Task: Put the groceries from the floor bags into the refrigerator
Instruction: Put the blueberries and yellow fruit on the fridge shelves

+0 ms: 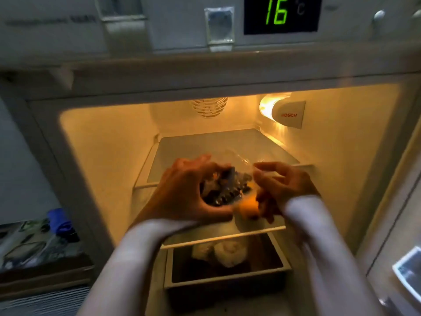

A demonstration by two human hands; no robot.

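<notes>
Both hands are up at the open refrigerator (341, 156). Left hand (182, 192) cups a clear bag of dark groceries (224, 190), fingers curled round it; right hand (282, 185) pinches the plastic, probably steadying it over the near edge of the top shelf (193, 156).

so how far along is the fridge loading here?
Done: pale wrapped items already sit in the bottom drawer. In hand: left hand and right hand hold a clear bag of dark food before the upper glass shelf, not yet set down. The floor bags are out of view.
</notes>
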